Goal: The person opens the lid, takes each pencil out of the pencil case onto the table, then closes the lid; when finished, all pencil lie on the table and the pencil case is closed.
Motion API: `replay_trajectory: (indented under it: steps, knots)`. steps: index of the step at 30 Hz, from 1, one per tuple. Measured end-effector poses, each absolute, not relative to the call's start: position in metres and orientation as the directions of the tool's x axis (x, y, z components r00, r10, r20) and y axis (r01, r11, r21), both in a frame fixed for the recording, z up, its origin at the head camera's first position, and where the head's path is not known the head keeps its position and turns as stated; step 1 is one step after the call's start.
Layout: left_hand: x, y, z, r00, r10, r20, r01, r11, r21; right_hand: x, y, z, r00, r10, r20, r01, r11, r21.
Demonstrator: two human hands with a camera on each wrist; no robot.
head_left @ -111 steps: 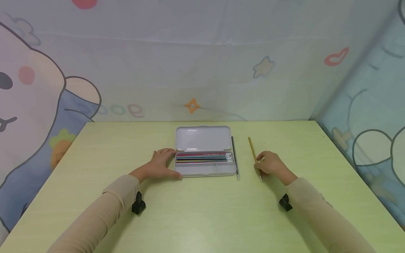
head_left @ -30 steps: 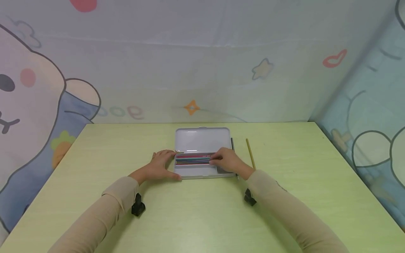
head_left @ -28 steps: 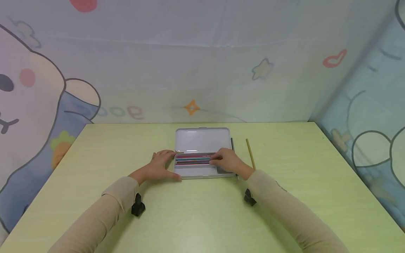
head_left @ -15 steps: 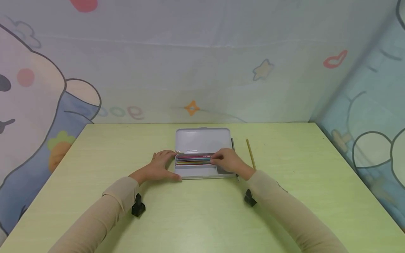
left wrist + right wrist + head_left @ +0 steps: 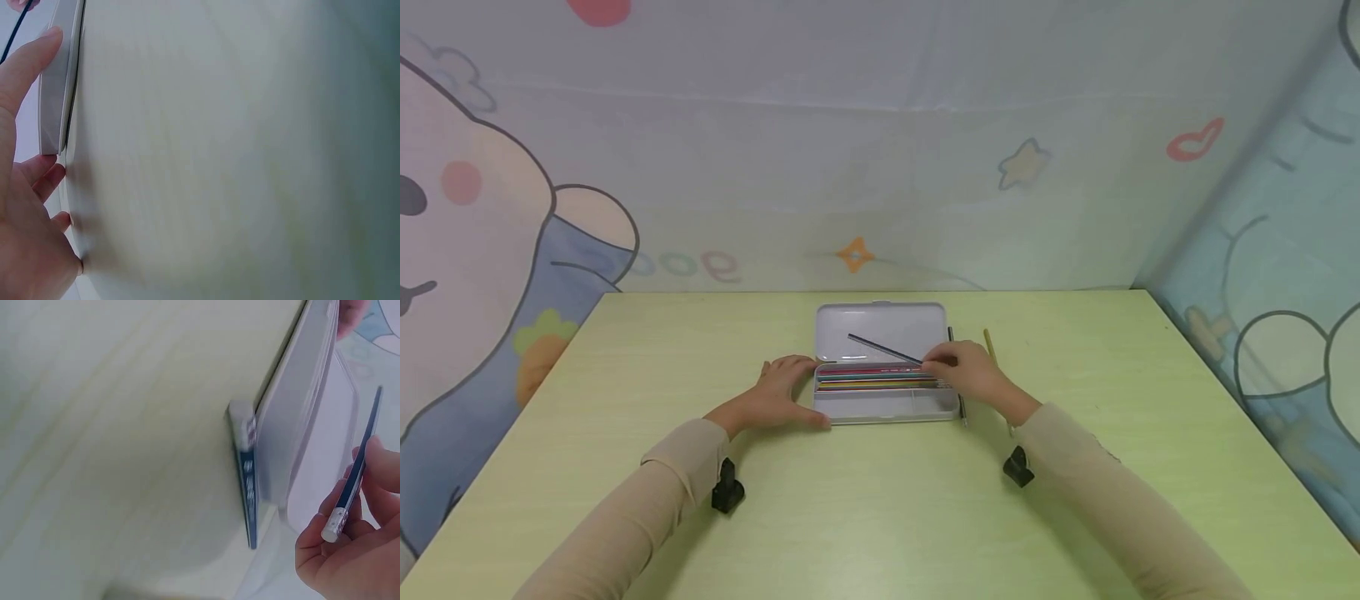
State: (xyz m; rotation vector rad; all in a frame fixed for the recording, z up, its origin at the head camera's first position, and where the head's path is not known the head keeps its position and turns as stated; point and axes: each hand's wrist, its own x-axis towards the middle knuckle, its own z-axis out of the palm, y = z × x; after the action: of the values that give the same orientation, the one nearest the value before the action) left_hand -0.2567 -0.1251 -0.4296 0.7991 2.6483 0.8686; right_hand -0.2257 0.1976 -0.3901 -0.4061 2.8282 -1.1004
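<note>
An opened white pencil case (image 5: 861, 406) lies on the table, its lid (image 5: 835, 325) folded back and several coloured pencils (image 5: 865, 382) in its rear compartment. My left hand (image 5: 775, 393) grips the case's left end, thumb along the front wall and fingers at the end and rear corner. Above the case, my right hand (image 5: 973, 373) pinches a dark pencil (image 5: 883, 347) near its eraser end, the other end slanting up to the left over the lid. In the right wrist view, that pencil's silvery ferrule and pale eraser (image 5: 334, 528) point back to the palm.
A second dark pencil (image 5: 247, 487) lies on the table along the case's right end. Farther right, a yellow pencil (image 5: 989, 342) is partly covered by the right hand. A printed cloth (image 5: 775, 167) hangs behind the table's far edge (image 5: 715, 292).
My right hand was at the yellow pencil, then among the pencils inside the case; now it has risen rightward with a dark pencil lifted out. The left hand keeps its place.
</note>
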Motion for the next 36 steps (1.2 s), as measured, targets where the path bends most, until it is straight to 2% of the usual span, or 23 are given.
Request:
replay_trajectory:
  steps: [16,25,36]
  knots:
    - [-0.259,-0.125,-0.432,-0.820,0.570,-0.051,0.430,0.673,0.602,-0.208,0.264,-0.386,-0.998,-0.055,0.004,-0.044,0.761,-0.648]
    - [-0.259,-0.125,-0.433,-0.820,0.570,-0.051,0.432,0.674,0.599,-0.200,0.284,-0.393,-0.993,0.039,-0.110,0.101,0.757,-0.645]
    - [-0.259,-0.125,-0.432,-0.819,0.570,-0.064,0.428,0.682,0.594,-0.202,0.294,-0.403,-0.974,0.107,-0.202,0.218,0.699,-0.681]
